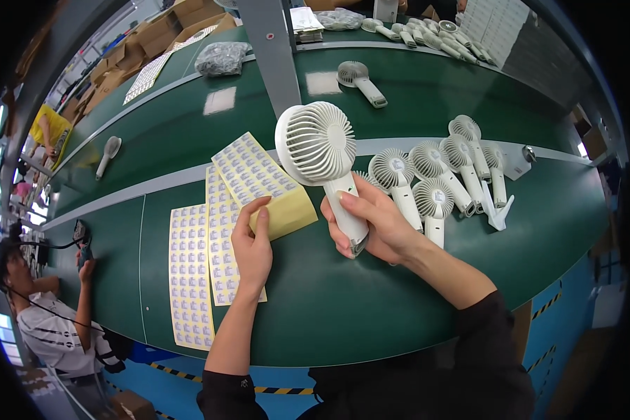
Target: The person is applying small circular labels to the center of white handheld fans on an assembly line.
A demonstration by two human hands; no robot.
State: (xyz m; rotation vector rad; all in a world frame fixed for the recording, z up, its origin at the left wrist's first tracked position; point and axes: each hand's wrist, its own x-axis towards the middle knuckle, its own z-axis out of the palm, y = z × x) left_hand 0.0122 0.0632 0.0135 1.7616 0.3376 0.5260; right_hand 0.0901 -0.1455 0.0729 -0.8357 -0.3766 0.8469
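Note:
My right hand [379,220] is wrapped round the handle of a white handheld fan [320,143], held upright with the back of its ribbed head showing. Beside it, my left hand [253,245] pinches the near edge of a sticker sheet [248,168], whose yellow backing curls up by the fingers. Two more sticker sheets [191,273] lie on the green table under and left of it, printed with rows of small pale labels. Right of the held fan, several white handheld fans [430,164] lie in a group, some with a small label on the head's centre.
A white plastic piece [497,210] lies at the right of the group. Beyond a pale rail runs a green belt [427,105] carrying single fans [362,80]. A grey post [273,56] rises from the rail. At left, a person [52,315] holds a dark tool.

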